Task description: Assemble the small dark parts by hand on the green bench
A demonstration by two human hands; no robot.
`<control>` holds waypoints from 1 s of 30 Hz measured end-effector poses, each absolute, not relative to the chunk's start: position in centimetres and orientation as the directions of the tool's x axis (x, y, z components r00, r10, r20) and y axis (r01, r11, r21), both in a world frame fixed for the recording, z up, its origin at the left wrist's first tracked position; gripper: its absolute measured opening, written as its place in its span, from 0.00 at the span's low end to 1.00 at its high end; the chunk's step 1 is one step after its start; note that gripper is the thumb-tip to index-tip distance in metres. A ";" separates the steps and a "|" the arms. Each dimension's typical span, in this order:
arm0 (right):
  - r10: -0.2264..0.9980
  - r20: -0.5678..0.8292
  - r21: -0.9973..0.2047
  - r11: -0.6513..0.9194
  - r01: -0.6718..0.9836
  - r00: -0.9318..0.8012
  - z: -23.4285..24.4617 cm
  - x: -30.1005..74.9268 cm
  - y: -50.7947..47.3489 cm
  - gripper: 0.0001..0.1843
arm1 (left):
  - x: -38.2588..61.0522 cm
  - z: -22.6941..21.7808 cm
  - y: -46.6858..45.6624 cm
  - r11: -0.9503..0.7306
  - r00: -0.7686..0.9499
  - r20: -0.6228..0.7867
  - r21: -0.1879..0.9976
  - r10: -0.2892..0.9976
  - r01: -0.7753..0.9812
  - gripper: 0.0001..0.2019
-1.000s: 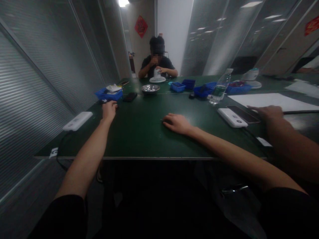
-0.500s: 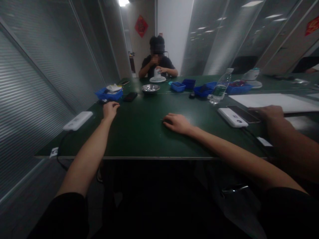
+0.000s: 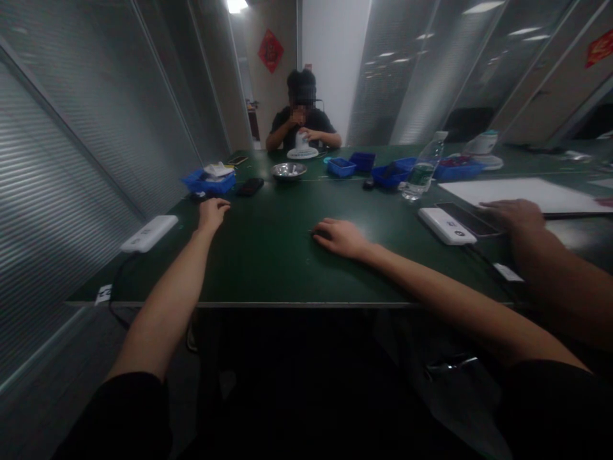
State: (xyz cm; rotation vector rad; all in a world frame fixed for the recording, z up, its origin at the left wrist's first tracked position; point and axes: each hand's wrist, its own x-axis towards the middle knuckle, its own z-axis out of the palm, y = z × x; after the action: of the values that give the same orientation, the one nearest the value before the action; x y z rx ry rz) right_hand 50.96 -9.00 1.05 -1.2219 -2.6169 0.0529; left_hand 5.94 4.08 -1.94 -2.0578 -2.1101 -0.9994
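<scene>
My left hand (image 3: 211, 214) is on the green table (image 3: 268, 268), just in front of a blue tray (image 3: 209, 185) with white tissue in it. Its thumb and fingers come together in a pinch, and whatever may be between them is too small to see. My right hand (image 3: 341, 237) lies on the table's middle with the fingers curled inward. At its fingertips shows a tiny thin thing that I cannot make out. A black phone (image 3: 250, 186) and a shiny metal bowl (image 3: 289, 170) lie beyond my hands.
White power banks (image 3: 149, 234) lie at both sides, with cables. A water bottle (image 3: 424, 167), blue trays (image 3: 341, 167) and a white board (image 3: 527, 193) are to the right. A co-worker's hand (image 3: 520, 214) rests beside a dark phone (image 3: 469, 219). Another person sits opposite behind a white fan (image 3: 302, 152).
My two hands stay almost where they were. At the right, the co-worker's hand has shifted slightly, and fingers now show at the white board's far right edge.
</scene>
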 end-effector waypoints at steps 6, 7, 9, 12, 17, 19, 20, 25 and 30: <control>0.765 0.197 -0.152 0.642 0.751 -0.614 1.1 51.0 -9.0 0.20 | 6.3 -1.8 3.5 0.005 -0.217 0.435 0.438 0.874 0.899 0.12; 0.765 0.196 -0.156 0.642 0.750 -0.614 1.2 51.0 -9.0 0.20 | 6.4 -1.7 3.4 0.032 -0.241 0.420 0.446 0.875 0.894 0.12; 0.764 0.197 -0.160 0.644 0.748 -0.615 1.3 50.9 -9.1 0.20 | 6.6 -1.7 3.4 0.089 -0.295 0.391 0.466 0.872 0.881 0.12; 0.762 0.202 -0.157 0.645 0.748 -0.615 1.4 50.9 -9.2 0.20 | 6.8 -1.8 3.7 0.149 -0.358 0.366 0.491 0.859 0.858 0.12; 0.762 0.204 -0.155 0.645 0.748 -0.615 1.3 50.9 -9.2 0.19 | 6.9 -2.1 4.1 0.198 -0.419 0.344 0.525 0.840 0.828 0.13; 0.762 0.206 -0.153 0.645 0.748 -0.614 1.3 50.9 -9.2 0.19 | 6.9 -2.0 4.1 0.240 -0.458 0.317 0.538 0.830 0.808 0.14; 0.760 0.209 -0.151 0.647 0.748 -0.615 1.3 50.9 -9.2 0.19 | 6.9 -1.9 4.0 0.258 -0.475 0.309 0.542 0.824 0.800 0.14; 0.757 0.204 -0.143 0.651 0.746 -0.621 1.5 50.9 -9.4 0.19 | 7.6 -1.4 3.4 0.123 -0.331 0.308 0.539 0.892 0.833 0.12; 0.764 0.191 -0.157 0.643 0.749 -0.616 1.8 50.8 -9.5 0.20 | 10.9 -0.9 2.5 -0.286 0.110 0.338 0.532 0.935 0.797 0.12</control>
State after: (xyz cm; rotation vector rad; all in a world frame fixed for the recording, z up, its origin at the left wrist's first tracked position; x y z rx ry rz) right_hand 50.82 -9.54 1.76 -1.2299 -2.6240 0.0903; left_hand 10.90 2.49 -0.90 -2.4908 -1.9851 -1.0697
